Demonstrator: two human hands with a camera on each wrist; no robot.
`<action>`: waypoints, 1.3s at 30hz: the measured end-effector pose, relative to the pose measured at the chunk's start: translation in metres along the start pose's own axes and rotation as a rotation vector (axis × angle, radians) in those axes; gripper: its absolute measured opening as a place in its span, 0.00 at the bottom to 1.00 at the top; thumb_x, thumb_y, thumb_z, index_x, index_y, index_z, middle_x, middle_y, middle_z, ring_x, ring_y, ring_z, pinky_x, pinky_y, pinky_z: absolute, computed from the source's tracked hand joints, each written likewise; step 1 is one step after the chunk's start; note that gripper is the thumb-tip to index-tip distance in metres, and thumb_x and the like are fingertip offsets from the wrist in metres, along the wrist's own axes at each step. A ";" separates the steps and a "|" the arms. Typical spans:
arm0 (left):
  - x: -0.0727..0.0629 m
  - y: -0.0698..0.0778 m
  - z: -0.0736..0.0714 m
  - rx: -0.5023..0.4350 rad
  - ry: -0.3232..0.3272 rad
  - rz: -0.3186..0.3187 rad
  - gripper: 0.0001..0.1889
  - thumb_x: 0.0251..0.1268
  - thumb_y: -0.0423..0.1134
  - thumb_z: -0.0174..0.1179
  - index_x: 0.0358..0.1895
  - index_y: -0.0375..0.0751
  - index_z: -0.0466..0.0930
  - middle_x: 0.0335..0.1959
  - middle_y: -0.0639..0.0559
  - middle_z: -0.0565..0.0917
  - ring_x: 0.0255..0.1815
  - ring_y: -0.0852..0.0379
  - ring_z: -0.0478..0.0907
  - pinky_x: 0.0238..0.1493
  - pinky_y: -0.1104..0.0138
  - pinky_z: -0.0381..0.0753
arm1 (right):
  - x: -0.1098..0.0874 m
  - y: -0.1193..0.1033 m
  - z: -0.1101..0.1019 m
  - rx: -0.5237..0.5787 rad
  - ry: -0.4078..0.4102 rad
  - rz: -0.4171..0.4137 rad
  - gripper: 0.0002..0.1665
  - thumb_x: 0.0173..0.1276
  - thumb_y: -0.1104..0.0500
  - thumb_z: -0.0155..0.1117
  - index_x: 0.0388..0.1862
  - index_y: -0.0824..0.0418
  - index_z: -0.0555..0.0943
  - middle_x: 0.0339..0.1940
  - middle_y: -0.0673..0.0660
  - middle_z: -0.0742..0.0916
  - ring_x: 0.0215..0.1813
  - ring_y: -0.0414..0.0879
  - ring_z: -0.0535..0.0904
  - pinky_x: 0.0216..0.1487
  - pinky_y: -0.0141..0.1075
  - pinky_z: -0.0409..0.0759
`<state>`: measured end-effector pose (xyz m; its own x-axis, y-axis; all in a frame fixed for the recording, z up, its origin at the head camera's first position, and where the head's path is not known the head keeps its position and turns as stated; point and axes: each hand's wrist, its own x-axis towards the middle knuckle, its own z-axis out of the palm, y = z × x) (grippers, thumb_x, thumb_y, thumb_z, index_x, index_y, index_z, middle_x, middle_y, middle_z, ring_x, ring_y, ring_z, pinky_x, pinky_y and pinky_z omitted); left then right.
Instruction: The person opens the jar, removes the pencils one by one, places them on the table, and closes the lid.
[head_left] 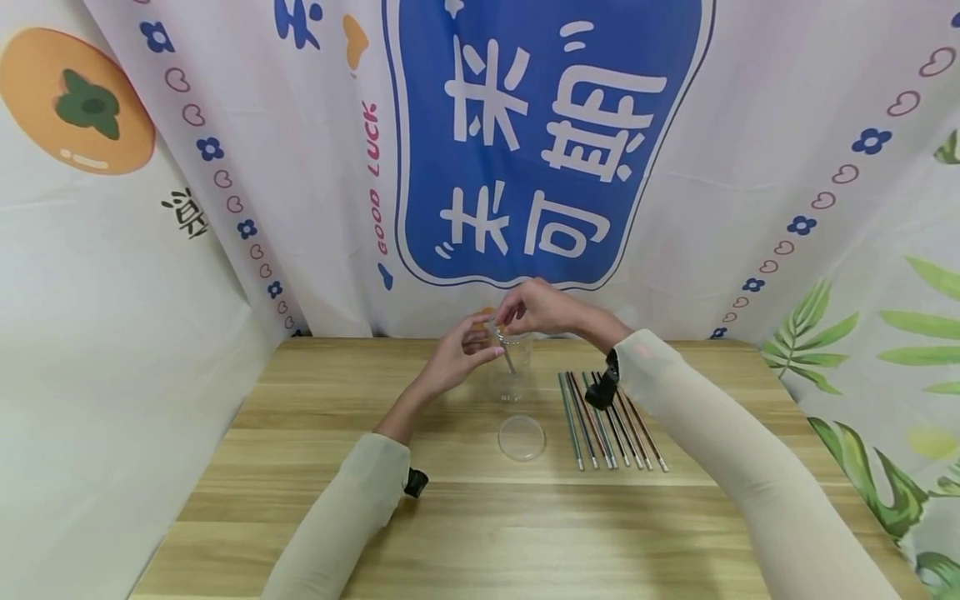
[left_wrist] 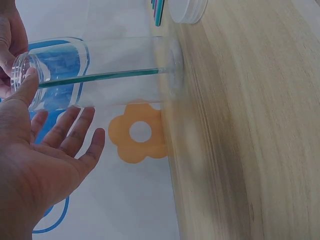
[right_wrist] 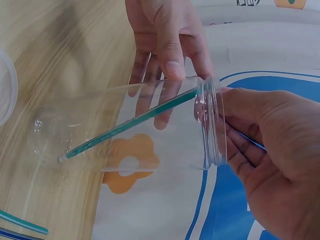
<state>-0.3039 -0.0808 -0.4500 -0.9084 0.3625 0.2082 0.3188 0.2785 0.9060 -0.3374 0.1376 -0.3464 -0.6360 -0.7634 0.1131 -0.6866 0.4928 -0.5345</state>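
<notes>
A clear jar (head_left: 517, 387) stands upright on the table, its mouth uncovered. A green pencil (right_wrist: 132, 122) leans inside with its pale end at the jar's floor. My left hand (left_wrist: 55, 145) rests beside the jar's neck, thumb at the rim and the other fingers nearly straight along its side. At the mouth, my right hand (right_wrist: 277, 145) has thumb and index finger around the pencil's upper end, which the rim and fingers partly cover. A round clear lid (head_left: 522, 438) lies flat on the table in front of the jar.
Several pencils (head_left: 581, 425) in dark, green and brown tones lie in a row to the right of the lid, below the right wrist. The wooden table (head_left: 337, 508) ends at a printed cloth (head_left: 330, 250) close behind the jar.
</notes>
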 end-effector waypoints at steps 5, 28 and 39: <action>0.000 0.000 0.000 0.000 -0.007 -0.001 0.36 0.71 0.42 0.72 0.78 0.41 0.68 0.68 0.36 0.81 0.67 0.39 0.81 0.64 0.52 0.85 | 0.002 0.000 0.002 0.000 -0.013 -0.011 0.07 0.68 0.70 0.74 0.43 0.66 0.92 0.41 0.57 0.93 0.41 0.45 0.89 0.47 0.38 0.89; -0.002 -0.001 -0.001 -0.045 -0.011 -0.018 0.35 0.71 0.42 0.73 0.77 0.45 0.68 0.69 0.37 0.81 0.68 0.39 0.81 0.64 0.52 0.85 | 0.003 0.004 0.010 0.052 0.065 0.025 0.05 0.72 0.66 0.73 0.43 0.64 0.92 0.39 0.52 0.92 0.39 0.45 0.87 0.42 0.34 0.86; -0.002 0.000 -0.002 -0.052 -0.022 -0.017 0.34 0.71 0.45 0.72 0.76 0.50 0.69 0.68 0.41 0.82 0.69 0.41 0.80 0.64 0.49 0.85 | -0.001 0.007 0.009 0.138 0.158 0.046 0.05 0.74 0.65 0.71 0.43 0.65 0.91 0.37 0.56 0.92 0.37 0.50 0.87 0.39 0.33 0.84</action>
<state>-0.3022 -0.0834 -0.4497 -0.9070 0.3782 0.1851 0.2887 0.2387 0.9272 -0.3387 0.1383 -0.3581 -0.7205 -0.6609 0.2100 -0.6074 0.4555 -0.6508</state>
